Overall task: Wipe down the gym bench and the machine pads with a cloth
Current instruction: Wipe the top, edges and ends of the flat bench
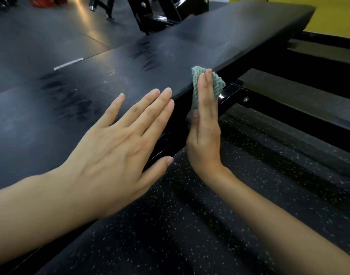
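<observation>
Head view looks down on a black bench (pixel 209 40) running from lower left to upper right. The left hand (pixel 118 147) lies flat over its top by the near edge, fingers straight and spread, thumb past the edge. Its grip is apart and holds nothing; whether the palm touches the pad cannot be told. The right hand (pixel 204 135) stands on edge just beside the bench, its straight, closed-up fingers pressing a green cloth (pixel 217 84) against the bench's side. Its grip is apart too, not curled round the cloth, which shows above and right of the fingertips. Dull streaks mark the bench top. A black frame (pixel 229 94) passes under the bench, above speckled floor (pixel 190 225).
</observation>
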A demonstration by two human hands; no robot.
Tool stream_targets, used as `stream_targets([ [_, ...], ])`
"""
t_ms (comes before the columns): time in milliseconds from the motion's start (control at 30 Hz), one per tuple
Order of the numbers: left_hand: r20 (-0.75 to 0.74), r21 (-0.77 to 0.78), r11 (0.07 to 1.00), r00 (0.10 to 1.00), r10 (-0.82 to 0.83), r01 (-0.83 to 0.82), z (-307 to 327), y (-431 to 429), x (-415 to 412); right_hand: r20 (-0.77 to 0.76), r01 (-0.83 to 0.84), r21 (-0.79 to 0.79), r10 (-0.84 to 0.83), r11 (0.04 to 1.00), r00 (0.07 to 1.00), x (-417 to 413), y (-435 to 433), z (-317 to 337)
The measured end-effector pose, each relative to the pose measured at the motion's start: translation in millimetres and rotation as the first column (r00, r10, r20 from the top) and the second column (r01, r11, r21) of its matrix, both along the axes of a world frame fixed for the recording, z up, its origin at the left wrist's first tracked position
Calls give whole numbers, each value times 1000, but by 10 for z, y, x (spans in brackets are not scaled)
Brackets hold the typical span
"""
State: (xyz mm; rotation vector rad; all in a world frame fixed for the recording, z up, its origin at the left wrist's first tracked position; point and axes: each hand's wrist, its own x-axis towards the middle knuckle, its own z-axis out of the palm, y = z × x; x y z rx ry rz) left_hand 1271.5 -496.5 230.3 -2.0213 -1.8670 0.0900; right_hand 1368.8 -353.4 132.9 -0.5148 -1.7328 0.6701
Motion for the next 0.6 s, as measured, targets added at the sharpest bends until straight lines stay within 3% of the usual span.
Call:
stream_targets([
  [133, 55, -32, 999, 998, -30, 32, 56, 45, -54, 0, -28, -31, 28, 999, 1000, -32, -233, -21],
  [600, 249, -163, 972, 961, -123, 167, 214, 479, -256, 80, 112, -113, -104, 987, 991, 1, -45, 165],
])
